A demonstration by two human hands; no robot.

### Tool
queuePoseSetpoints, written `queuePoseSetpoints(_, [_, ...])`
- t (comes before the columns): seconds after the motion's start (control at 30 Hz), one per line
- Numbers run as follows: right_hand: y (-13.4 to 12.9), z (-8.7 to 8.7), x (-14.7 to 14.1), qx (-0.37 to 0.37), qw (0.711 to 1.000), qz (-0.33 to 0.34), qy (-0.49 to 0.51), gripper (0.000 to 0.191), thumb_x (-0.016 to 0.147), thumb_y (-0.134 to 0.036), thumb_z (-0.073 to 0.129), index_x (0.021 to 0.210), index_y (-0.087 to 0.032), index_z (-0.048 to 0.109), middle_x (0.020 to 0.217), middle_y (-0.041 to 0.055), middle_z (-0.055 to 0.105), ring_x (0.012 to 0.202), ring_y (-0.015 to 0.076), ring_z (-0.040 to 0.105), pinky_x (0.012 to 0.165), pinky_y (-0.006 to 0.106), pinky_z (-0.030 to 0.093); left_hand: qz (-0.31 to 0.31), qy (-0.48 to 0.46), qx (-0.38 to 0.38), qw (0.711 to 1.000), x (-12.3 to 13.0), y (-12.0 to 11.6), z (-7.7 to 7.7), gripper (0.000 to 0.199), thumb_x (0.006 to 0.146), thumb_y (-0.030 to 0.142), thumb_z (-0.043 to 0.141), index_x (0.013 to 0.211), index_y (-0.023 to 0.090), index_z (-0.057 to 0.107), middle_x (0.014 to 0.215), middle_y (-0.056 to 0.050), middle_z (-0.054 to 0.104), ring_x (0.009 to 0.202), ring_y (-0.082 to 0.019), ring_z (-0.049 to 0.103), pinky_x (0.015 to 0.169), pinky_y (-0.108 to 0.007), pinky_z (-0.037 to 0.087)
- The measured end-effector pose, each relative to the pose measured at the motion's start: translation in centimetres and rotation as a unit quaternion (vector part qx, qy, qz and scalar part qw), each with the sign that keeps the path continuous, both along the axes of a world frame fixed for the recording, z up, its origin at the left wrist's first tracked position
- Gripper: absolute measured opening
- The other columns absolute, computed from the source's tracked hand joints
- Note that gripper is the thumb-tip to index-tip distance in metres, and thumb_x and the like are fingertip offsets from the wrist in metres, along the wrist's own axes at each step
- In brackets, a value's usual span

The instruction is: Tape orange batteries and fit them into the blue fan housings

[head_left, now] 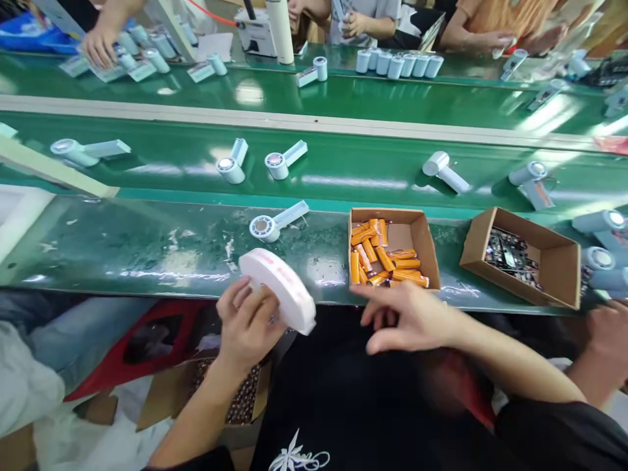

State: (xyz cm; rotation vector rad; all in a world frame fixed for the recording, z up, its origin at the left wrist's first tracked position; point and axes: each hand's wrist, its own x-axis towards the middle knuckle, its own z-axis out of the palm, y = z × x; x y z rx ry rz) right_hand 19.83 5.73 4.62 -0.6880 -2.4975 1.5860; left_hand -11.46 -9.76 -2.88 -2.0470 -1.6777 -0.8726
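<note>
My left hand [250,320] grips a thick white roll of tape [287,284] at the table's front edge, its fingers in the roll's core. The roll is tilted, with faint pink print on its outer face. My right hand [415,317] hovers at the near side of a cardboard box [428,245] of orange cylindrical batteries [385,260]. Its index finger points left, the thumb is apart and the other fingers are curled; I see nothing held in it. Beyond the roll lies a light blue handheld fan [263,227] with a thin wire at its handle.
To the right stands a cardboard box [559,268] of small circuit boards. Several light blue fans [230,169] lie along the green conveyor [353,163]. Across it, co-workers' hands [101,46] handle parts. Another person's hand [608,333] is at the right edge.
</note>
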Motion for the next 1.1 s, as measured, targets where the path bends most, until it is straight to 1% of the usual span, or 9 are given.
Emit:
queuePoseSetpoints(0.1, [-4.7,-2.4,-2.3,-0.082,0.992,0.089,0.022,0.035,0.101,-0.050,0.065,0.112,-0.020,0.078,0.077,0.0010,0.078,0.065,0.0135,0.073,0.064,0.022,0.052,-0.064,-0.058,0.032,0.996,3.1,3.0,-0.3,0.049,0.075,0.018,0.084,0.117,0.036,0.067,0.105,-0.004,0.074,0.136,-0.038,0.056,0.112,-0.063,0.051])
queuePoseSetpoints(0.23, [-6.2,-4.7,-1.9,0.036,0.987,0.149,-0.038,0.032,0.106,-0.039,0.058,0.092,-0.020,0.079,0.077,0.0020,0.078,0.067,0.0146,0.073,0.059,0.023,0.045,-0.038,-0.242,-0.047,0.968,3.5,5.9,-0.9,0.061,0.081,0.030,0.084,0.137,0.032,0.059,0.127,-0.008,0.068,0.129,-0.034,0.062,0.108,-0.054,0.055])
queuePoseSetpoints(0.37, [-1.9,-4.0,-0.1,0.229,0.964,0.058,-0.120,0.031,0.105,-0.048,0.059,0.113,-0.025,0.079,0.094,0.0050,0.081,0.084,0.0202,0.074,0.069,0.028,0.049,-0.046,-0.233,-0.088,0.967,3.7,6.7,-1.3,0.048,0.087,0.035,0.080,0.131,0.030,0.061,0.126,-0.008,0.067,0.133,-0.034,0.058,0.111,-0.053,0.052])
queuePoseSetpoints(0.47, [3.8,-3.5,-0.6,0.379,0.913,-0.063,-0.139,0.033,0.109,-0.030,0.049,0.131,-0.021,0.071,0.120,0.0109,0.077,0.107,0.0245,0.069,0.092,0.034,0.052,-0.060,-0.201,-0.100,0.973,4.7,7.0,-2.0,0.046,0.086,0.032,0.079,0.128,0.029,0.061,0.124,-0.009,0.068,0.137,-0.036,0.053,0.115,-0.057,0.046])
queuePoseSetpoints(0.6, [9.4,-4.4,-2.7,0.465,0.864,-0.024,-0.193,0.035,0.104,-0.017,0.050,0.134,-0.013,0.069,0.134,0.0154,0.071,0.123,0.0303,0.058,0.101,0.040,0.049,-0.063,-0.174,-0.119,0.975,6.1,7.9,-3.0,0.050,0.082,0.021,0.076,0.128,0.029,0.061,0.124,-0.010,0.067,0.133,-0.037,0.051,0.112,-0.057,0.048])
queuePoseSetpoints(0.7, [10.2,-4.4,-3.1,0.436,0.882,-0.024,-0.179,0.033,0.104,-0.017,0.051,0.128,-0.011,0.074,0.123,0.0154,0.075,0.120,0.0298,0.061,0.103,0.040,0.049,-0.060,-0.144,-0.109,0.982,6.3,7.9,-2.9,0.055,0.077,0.012,0.073,0.128,0.030,0.062,0.122,-0.009,0.068,0.128,-0.037,0.052,0.108,-0.057,0.048])
queuePoseSetpoints(0.87, [6.3,-2.2,-0.7,0.215,0.945,-0.244,-0.020,0.038,0.101,-0.042,0.065,0.133,-0.023,0.075,0.115,0.0043,0.080,0.098,0.0237,0.074,0.088,0.033,0.057,-0.053,-0.074,-0.086,0.992,5.8,6.6,-1.8,0.055,0.079,0.005,0.067,0.129,0.029,0.064,0.119,-0.009,0.072,0.121,-0.035,0.053,0.103,-0.053,0.047])
queuePoseSetpoints(0.97, [3.5,-1.7,0.2,0.123,0.952,-0.280,0.031,0.041,0.094,-0.050,0.072,0.126,-0.025,0.080,0.109,0.0027,0.082,0.093,0.0254,0.077,0.082,0.033,0.060,-0.051,-0.043,-0.091,0.994,5.8,6.0,-1.4,0.058,0.080,0.002,0.064,0.130,0.031,0.066,0.121,-0.007,0.073,0.124,-0.034,0.051,0.103,-0.049,0.048])
queuePoseSetpoints(1.1, [1.8,-2.4,-0.3,0.110,0.946,-0.301,0.058,0.040,0.091,-0.048,0.076,0.123,-0.024,0.081,0.104,0.0037,0.083,0.093,0.0262,0.078,0.085,0.035,0.061,-0.047,0.006,-0.095,0.994,6.0,5.8,-1.2,0.060,0.082,0.001,0.064,0.133,0.032,0.068,0.122,-0.003,0.075,0.122,-0.033,0.049,0.101,-0.048,0.046])
